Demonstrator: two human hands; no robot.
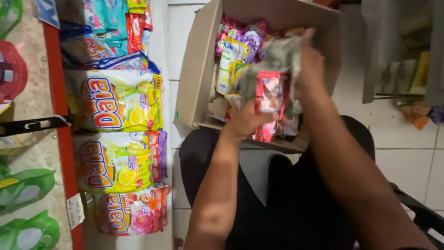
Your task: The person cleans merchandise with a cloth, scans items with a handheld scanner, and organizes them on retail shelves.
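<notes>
My left hand (245,121) grips the lower end of a strip of red sachets (269,99), held over the near edge of an open cardboard box (196,69). My right hand (309,65) is blurred and holds the upper part of the same strip, where the silvery backs of the sachets bunch up. Inside the box lie several small packets in purple, yellow, white and pink. The box rests on the tiled floor in front of my knees, which are in dark trousers.
To the left, a red-edged shelf (62,120) carries large yellow and pink detergent bags (115,99), with blue and red packets above them and green pouches (25,187) further left. White floor tiles lie to the right, with packets at the far right.
</notes>
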